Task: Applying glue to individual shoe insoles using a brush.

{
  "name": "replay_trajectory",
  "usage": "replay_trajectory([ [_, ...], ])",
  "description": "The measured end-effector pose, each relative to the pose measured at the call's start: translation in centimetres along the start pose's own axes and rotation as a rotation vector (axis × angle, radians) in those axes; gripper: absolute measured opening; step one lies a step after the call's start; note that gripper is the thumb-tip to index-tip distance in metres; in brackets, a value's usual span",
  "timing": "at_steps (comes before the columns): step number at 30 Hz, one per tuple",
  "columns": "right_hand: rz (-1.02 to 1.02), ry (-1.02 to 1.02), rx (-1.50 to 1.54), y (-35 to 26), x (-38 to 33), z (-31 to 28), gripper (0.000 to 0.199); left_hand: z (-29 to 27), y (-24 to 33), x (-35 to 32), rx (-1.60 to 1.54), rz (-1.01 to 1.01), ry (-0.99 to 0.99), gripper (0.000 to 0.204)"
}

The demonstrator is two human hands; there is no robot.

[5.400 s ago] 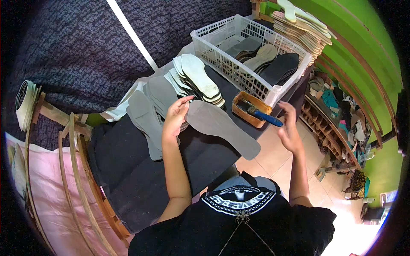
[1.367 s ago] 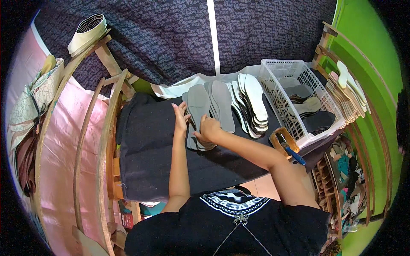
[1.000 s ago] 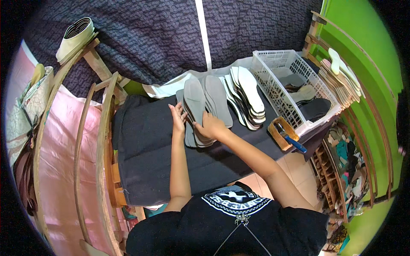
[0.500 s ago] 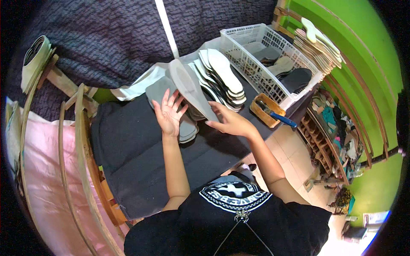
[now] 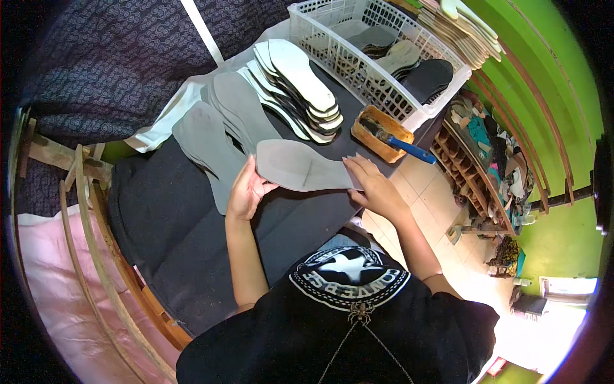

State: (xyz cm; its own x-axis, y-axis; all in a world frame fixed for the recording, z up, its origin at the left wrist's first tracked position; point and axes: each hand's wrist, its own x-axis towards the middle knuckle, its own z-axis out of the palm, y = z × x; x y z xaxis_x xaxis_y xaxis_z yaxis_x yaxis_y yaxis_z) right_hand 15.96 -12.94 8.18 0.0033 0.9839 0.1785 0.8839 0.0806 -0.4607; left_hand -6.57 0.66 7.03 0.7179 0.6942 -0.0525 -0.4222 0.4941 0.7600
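Both hands held a grey insole (image 5: 300,168) above the dark bench (image 5: 160,224): the left hand (image 5: 244,192) had fingers pinching its rounded end, the right hand (image 5: 369,182) pinching the narrow end, beside stacked insoles (image 5: 297,89).

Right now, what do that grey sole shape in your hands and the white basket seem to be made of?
The grey insole, held between left hand and right hand, looks like thin matte board or foam sheet: flat, dull, no shine; I can't tell which. The white basket looks like moulded plastic, judging by its glossy lattice walls.
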Motion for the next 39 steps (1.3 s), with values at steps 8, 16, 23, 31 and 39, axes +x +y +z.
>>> replay_trajectory([
  [8, -0.112, 0.751, 0.047, 0.2, -2.4, -2.3, 0.025, 0.2, -1.8, 1.2, 0.354, 0.031, 0.323, 0.033],
  [16, 0.465, 1.123, -0.107, 4.3, -3.2, -2.3, 0.040, 2.3, -1.4, 4.1, 0.406, -0.122, 0.191, 0.032],
  [23, 0.576, 0.868, 0.574, 5.5, -2.3, -2.0, 0.022, 1.8, -4.3, 4.7, 0.337, -0.156, 0.187, 0.032],
  [31, 0.358, 0.715, 0.504, 4.6, -0.7, -3.2, 0.015, 0.8, -6.4, 4.7, 0.261, -0.192, 0.149, 0.030],
  [39, 0.281, 0.741, 0.513, 4.5, -0.7, -3.5, 0.018, 0.6, -6.7, 5.2, 0.221, -0.153, 0.202, 0.030],
])
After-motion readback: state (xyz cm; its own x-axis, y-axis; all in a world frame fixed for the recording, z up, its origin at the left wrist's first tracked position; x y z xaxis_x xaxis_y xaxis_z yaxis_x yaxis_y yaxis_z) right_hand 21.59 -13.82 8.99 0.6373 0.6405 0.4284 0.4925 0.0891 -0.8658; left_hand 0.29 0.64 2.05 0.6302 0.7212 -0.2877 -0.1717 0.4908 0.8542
